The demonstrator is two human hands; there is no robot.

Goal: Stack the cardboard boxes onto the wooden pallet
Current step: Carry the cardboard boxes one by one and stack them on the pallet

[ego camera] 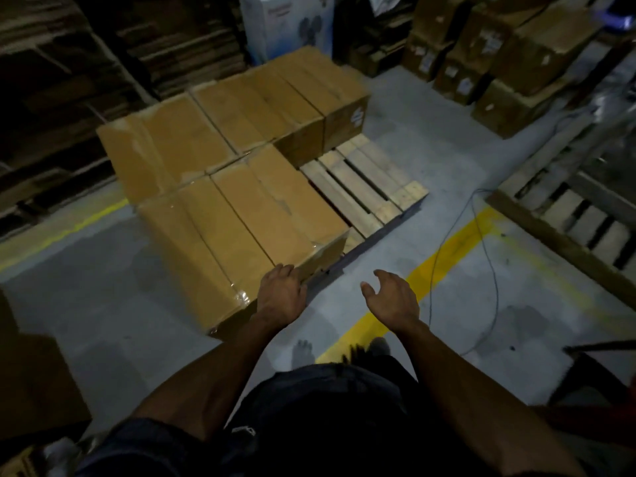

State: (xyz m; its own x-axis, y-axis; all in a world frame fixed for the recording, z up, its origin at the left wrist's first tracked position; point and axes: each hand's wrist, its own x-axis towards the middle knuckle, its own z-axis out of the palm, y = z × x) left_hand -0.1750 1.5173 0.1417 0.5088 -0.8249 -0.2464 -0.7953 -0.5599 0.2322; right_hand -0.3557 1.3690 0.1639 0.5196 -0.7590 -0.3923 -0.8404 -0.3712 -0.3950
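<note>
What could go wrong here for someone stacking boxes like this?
The near cardboard box seems to jut past the wooden pallet toward the person, so it might tip or get knocked. The left hand rests on its corner, the right hand hangs free, so a shove could skew it. A loose cable snakes over the floor near bare feet: a likely trip hazard.

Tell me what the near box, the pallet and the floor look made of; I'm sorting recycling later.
Near box: brown cardboard, matte, with glossy clear tape along seams and corners, judging by the shine. The left hand rests on its corner.
Pallet: pale bare wood slats with gaps, apparently unfinished.
Floor: grey, smooth, probably painted or sealed concrete, with a yellow painted line.
</note>
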